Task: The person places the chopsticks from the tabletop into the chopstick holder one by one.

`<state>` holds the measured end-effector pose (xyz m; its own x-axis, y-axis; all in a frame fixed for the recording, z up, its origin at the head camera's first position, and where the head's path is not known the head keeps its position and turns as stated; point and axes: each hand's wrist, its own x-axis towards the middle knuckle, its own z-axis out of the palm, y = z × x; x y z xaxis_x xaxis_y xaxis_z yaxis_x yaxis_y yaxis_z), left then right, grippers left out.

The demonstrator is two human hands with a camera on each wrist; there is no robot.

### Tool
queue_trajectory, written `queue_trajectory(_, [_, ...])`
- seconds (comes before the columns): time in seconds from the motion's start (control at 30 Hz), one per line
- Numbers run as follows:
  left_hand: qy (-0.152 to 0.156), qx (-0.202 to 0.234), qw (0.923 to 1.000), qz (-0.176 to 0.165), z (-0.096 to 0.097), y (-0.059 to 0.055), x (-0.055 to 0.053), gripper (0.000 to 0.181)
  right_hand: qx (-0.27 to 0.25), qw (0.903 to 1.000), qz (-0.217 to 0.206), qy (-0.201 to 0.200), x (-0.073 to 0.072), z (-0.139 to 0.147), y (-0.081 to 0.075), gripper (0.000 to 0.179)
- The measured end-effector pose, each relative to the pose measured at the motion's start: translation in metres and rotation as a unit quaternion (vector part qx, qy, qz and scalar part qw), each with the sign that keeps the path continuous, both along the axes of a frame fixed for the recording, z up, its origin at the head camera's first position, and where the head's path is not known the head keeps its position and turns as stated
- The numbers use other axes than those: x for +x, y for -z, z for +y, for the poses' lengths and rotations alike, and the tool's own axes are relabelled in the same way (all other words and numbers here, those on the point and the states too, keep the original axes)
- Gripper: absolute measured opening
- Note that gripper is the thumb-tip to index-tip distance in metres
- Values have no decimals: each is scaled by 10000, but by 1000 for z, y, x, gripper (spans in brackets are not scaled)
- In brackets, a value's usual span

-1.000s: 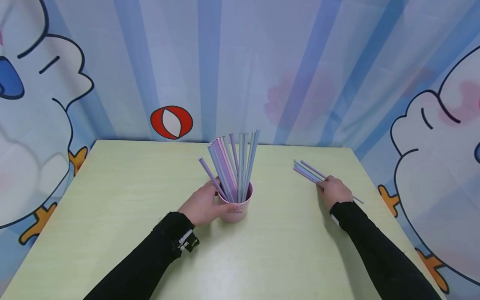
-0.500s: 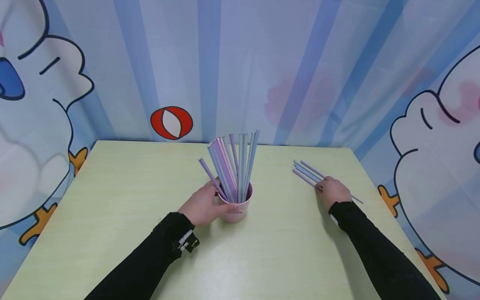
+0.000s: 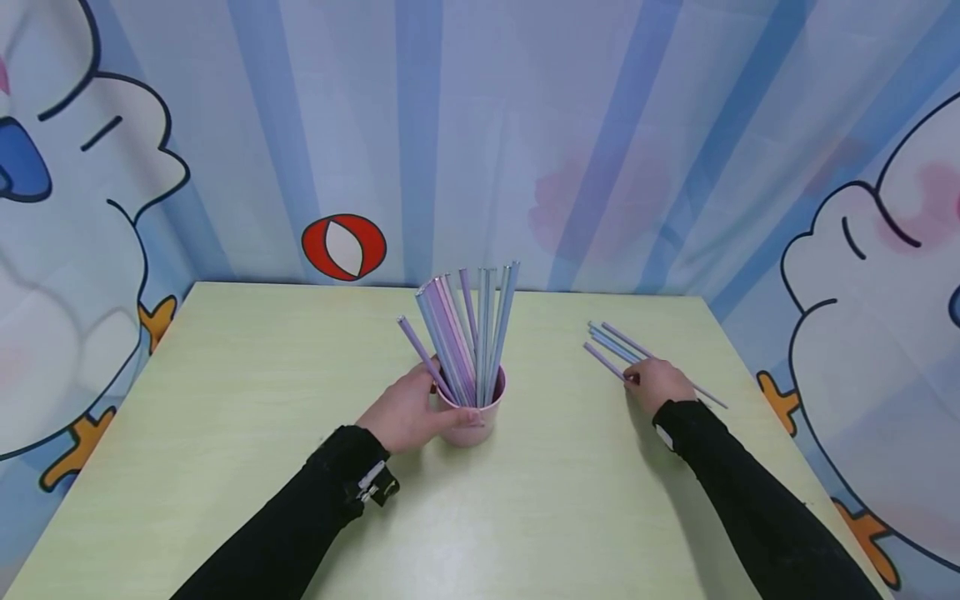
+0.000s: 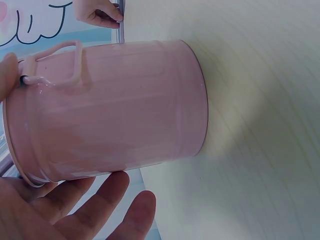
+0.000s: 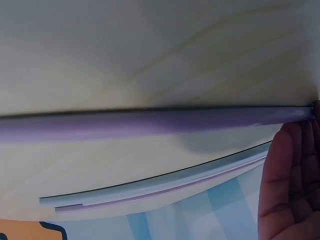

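Note:
Near the middle of the table stands a pink cup, shown in the left wrist view as a small pail with a wire handle on its side. Several purple, pink and blue straws lean upright in it. My left hand holds the cup from the left, thumb across its near side and fingers behind. To the right, my right hand pinches a purple straw lying low along the tabletop. Beyond that straw lie blue straws and another purple straw, partly hidden by the hand.
The pale wooden table ends at a back edge just behind the cup and straws. A blue striped curtain with cartoon figures hangs behind and at both sides.
My right hand has shifted slightly left and toward me, drawing the near purple straw apart from the other straws. The left hand and the cup have stayed put.

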<state>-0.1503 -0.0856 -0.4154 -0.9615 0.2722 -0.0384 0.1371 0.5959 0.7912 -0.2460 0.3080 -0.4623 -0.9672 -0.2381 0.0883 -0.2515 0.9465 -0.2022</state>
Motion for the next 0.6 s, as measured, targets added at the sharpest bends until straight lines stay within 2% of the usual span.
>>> queue_trajectory(0.33, [-3,26,10000,-43,1,0,0,92,-79,9998,-185,-90,-2,-4,-8,17])
queue_trajectory(0.6, [3,-11,10000,-21,0,-1,0,92,-653,9977,-162,1,-3,-17,-34,17])
